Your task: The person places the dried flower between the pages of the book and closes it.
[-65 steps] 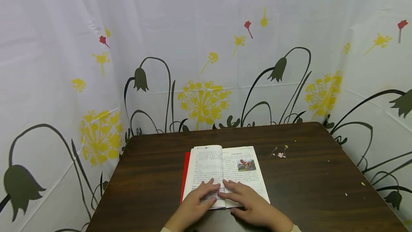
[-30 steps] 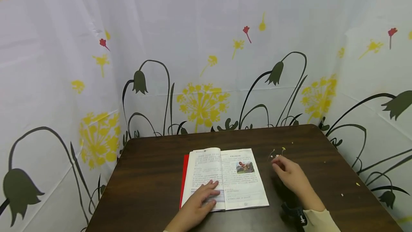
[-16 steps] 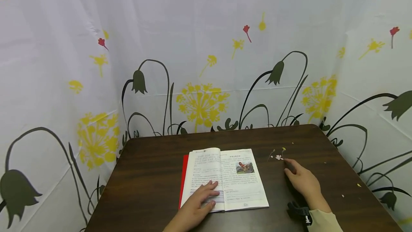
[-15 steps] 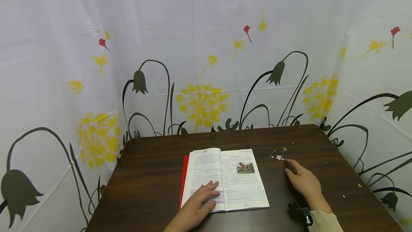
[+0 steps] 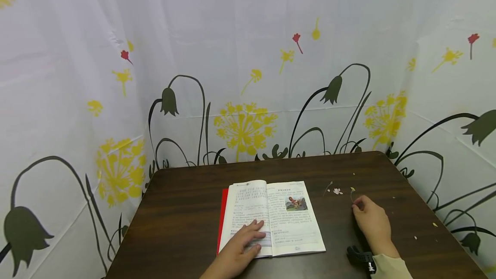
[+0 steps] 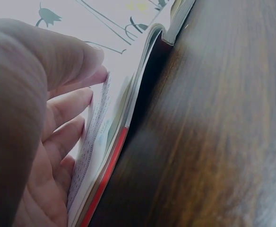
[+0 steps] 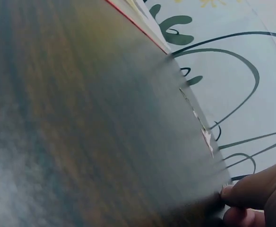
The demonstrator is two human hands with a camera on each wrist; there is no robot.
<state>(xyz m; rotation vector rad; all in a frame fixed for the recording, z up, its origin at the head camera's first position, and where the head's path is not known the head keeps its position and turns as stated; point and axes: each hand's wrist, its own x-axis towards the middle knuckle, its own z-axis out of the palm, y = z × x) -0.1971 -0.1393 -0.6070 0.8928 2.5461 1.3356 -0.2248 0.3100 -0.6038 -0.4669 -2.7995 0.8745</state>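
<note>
An open book (image 5: 288, 229) with a red cover lies on the dark wooden table (image 5: 182, 227), printed pages up. My left hand (image 5: 238, 246) rests on its left page, fingers spread; the left wrist view shows the fingertips on the print along the book's edge. To the right of the book, my right hand (image 5: 373, 223) pinches the thin stem of a small yellow flower (image 5: 352, 189) between thumb and fingers. In the right wrist view the thumb and fingertips meet at the lower right, the pinched stem mostly hidden. A pale pink blossom (image 5: 337, 191) lies left of that hand.
Beside the pink blossom is a thin dried sprig (image 5: 328, 186). Tiny petals, one of them yellow (image 5: 435, 224), are scattered at the table's right. A white flower-printed curtain (image 5: 248, 55) hangs behind the table. A dark watch (image 5: 361, 258) is on the right wrist.
My right hand has left the book, reached the flowers and drawn the yellow flower right and nearer, away from the pink blossom. My left hand stays on the page.
</note>
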